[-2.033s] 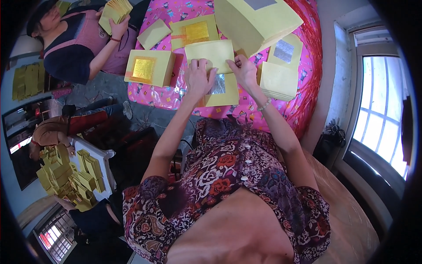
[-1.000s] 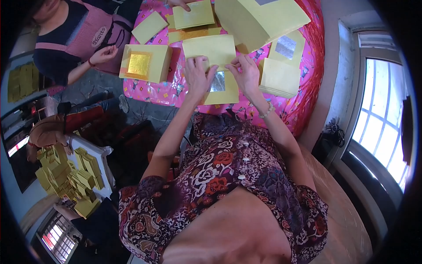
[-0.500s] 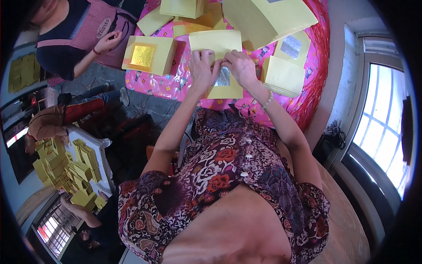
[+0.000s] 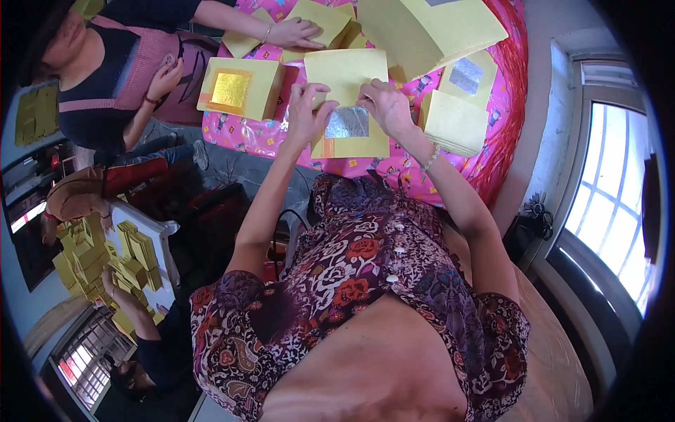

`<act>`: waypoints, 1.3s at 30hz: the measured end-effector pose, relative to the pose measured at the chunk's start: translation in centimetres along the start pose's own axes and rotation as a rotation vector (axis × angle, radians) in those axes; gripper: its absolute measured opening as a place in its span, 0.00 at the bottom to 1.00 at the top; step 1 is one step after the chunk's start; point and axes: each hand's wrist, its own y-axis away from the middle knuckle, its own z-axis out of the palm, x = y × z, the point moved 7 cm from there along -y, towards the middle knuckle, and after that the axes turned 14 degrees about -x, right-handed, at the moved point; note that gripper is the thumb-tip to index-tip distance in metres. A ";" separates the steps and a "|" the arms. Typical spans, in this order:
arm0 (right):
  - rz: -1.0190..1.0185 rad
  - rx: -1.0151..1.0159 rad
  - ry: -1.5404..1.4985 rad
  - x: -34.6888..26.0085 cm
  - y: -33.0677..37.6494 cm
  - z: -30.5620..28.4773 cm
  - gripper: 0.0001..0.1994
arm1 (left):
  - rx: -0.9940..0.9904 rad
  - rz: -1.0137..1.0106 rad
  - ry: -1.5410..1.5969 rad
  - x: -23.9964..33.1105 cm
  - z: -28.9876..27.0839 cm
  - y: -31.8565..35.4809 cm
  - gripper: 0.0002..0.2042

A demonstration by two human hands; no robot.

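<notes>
A yellow joss paper sheet (image 4: 340, 144) with a silver foil square (image 4: 346, 123) lies in front of me, with another yellow flap or sheet (image 4: 346, 67) at its far side. My left hand (image 4: 308, 112) is at the left edge of this paper, fingers curled and thumb bent toward them, gripping near the foil's upper left corner. At the right edge my right hand (image 4: 388, 111) pinches the paper between thumb and fingers. Whether the flap and the foil sheet are one piece, I cannot tell.
A block of yellow paper with gold foil (image 4: 228, 90) stands to the left, a paper stack (image 4: 455, 123) to the right. Large yellow sheets (image 4: 439, 32) lie beyond. A co-worker's hand (image 4: 294, 33) rests on a far stack. Red strands (image 4: 517, 105) hang along the pink tablecloth's (image 4: 242, 137) right edge.
My left hand has shifted left, away from my right hand, and more of the foil square shows. The co-worker's arm has reached across onto the far stack.
</notes>
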 end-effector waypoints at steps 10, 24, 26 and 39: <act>-0.045 0.005 -0.048 0.7 0.6 -1.5 0.05 | -0.173 -0.033 0.319 -1.0 -0.1 -0.4 0.16; -0.072 -0.026 -0.082 2.1 2.4 -2.4 0.11 | -0.219 -0.064 0.614 -0.8 1.9 -0.1 0.16; -0.060 -0.034 -0.014 1.8 3.0 -3.3 0.22 | -0.171 -0.143 0.744 -1.8 3.0 0.2 0.16; -0.418 -0.022 0.551 1.9 3.1 -0.3 0.07 | 0.038 -0.456 -0.028 3.0 1.5 -0.3 0.26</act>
